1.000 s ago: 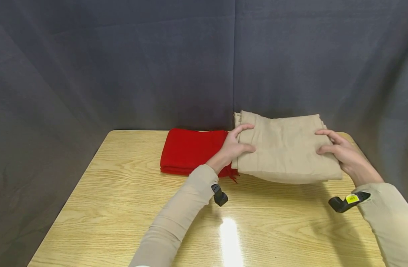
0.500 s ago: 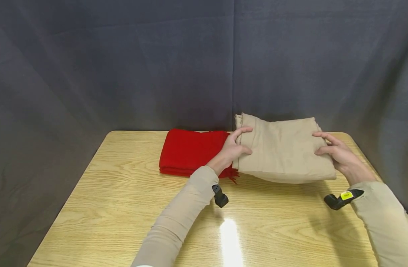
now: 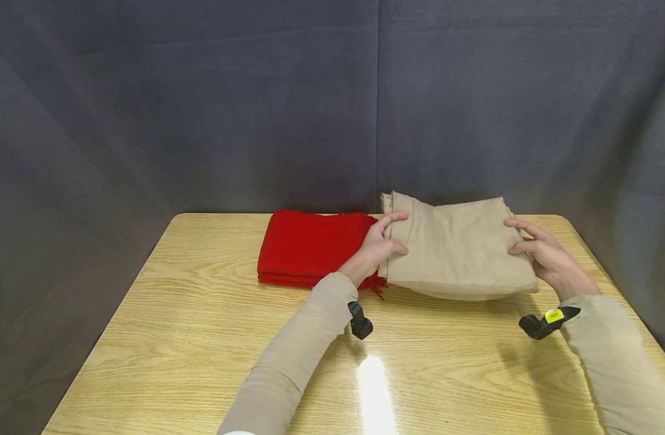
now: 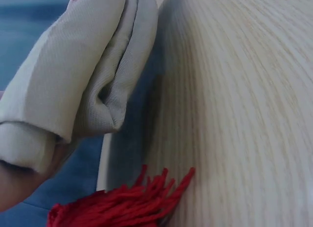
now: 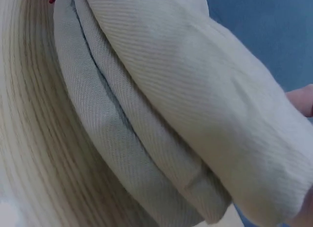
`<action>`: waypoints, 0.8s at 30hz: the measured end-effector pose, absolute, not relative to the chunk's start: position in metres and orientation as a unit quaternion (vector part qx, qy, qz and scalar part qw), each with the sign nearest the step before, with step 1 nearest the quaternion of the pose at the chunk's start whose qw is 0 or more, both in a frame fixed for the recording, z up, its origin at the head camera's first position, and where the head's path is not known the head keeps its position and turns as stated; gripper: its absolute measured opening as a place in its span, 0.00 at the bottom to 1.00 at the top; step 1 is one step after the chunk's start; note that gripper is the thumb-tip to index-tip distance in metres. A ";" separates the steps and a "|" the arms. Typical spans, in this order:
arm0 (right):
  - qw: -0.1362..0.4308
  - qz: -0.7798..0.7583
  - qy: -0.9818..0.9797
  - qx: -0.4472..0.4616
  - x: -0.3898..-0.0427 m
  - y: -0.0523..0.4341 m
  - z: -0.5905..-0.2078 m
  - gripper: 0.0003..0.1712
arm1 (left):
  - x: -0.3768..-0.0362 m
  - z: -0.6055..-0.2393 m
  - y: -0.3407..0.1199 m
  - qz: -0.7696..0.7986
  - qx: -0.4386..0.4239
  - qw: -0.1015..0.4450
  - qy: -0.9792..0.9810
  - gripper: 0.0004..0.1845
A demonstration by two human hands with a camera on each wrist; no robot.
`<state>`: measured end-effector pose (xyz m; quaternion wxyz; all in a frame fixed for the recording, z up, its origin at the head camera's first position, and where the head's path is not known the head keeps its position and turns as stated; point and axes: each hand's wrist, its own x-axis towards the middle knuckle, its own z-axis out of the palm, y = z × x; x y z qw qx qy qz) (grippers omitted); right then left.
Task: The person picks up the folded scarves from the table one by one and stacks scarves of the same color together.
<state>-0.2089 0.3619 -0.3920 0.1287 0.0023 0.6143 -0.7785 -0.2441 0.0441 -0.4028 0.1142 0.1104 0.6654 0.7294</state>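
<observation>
A folded beige cloth (image 3: 457,248) is held just above the far right of the wooden table (image 3: 202,338). My left hand (image 3: 380,244) grips its left edge, thumb on top. My right hand (image 3: 536,251) grips its right edge the same way. The left wrist view shows the beige folds (image 4: 83,75) lifted off the wood, with red fringe (image 4: 127,200) below. In the right wrist view the stacked beige layers (image 5: 166,114) fill the frame. A folded red cloth (image 3: 310,248) lies flat on the table just left of the beige one.
A dark grey curtain (image 3: 202,103) hangs behind and beside the table. The table's far edge runs just behind both cloths. A light reflection (image 3: 372,386) shines on the bare wood near me. Black wrist cameras (image 3: 360,320) sit under both sleeves.
Both hands have moved the beige cloth a little left and down toward the table, close against the red cloth. The red cloth has stayed put.
</observation>
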 end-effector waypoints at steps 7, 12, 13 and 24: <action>0.140 -0.776 0.615 -0.021 -0.215 0.371 -0.415 0.28 | -0.245 -0.413 0.046 0.722 0.107 0.115 0.674 0.37; 0.142 -0.768 0.624 -0.002 -0.214 0.367 -0.421 0.29 | -0.244 -0.422 0.047 0.725 0.108 0.114 0.670 0.38; 0.141 -0.761 0.633 0.012 -0.213 0.364 -0.419 0.30 | -0.244 -0.424 0.048 0.728 0.105 0.113 0.668 0.38; 0.132 -0.758 0.637 0.052 -0.209 0.362 -0.420 0.31 | -0.244 -0.435 0.050 0.749 0.106 0.116 0.644 0.40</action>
